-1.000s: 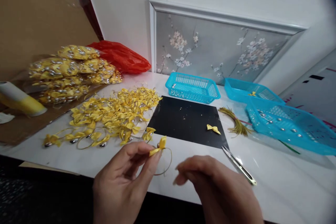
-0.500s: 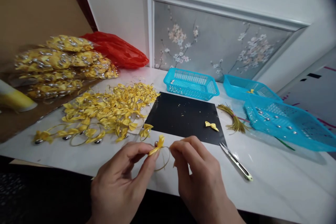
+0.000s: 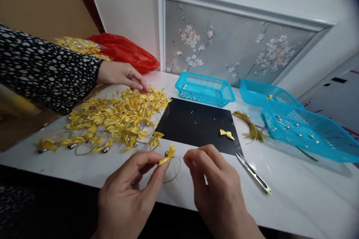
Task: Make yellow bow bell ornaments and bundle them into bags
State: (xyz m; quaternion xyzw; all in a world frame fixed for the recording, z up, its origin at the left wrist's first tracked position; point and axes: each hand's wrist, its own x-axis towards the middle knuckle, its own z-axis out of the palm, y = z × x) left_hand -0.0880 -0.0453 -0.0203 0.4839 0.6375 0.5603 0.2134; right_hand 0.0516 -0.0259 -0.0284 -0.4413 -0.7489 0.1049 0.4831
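My left hand (image 3: 131,190) pinches a small yellow ribbon bow (image 3: 168,155) with a shiny round bead, between thumb and forefinger. A thin gold cord (image 3: 176,175) curves out from the bow in a loop. My right hand (image 3: 214,179) is closed just to the right, its fingertips pinching what looks like the cord's thin end. Beyond both hands lies a black mat (image 3: 193,123) with a loose yellow bow (image 3: 227,134) near its right side. Thread snips (image 3: 254,173) rest on the table beside my right hand.
A co-worker's hand (image 3: 123,75) in a black-and-white sleeve reaches over a heap of finished bows (image 3: 117,115) at left. Behind are a red plastic bag (image 3: 131,54) and a blue basket (image 3: 206,89). At right lie a cord bundle (image 3: 251,129) and another blue basket (image 3: 322,134) with beads.
A co-worker's arm has come in from the left over the heap of bows. My right hand has moved slightly right, away from the bow; my left hand stays nearly still.
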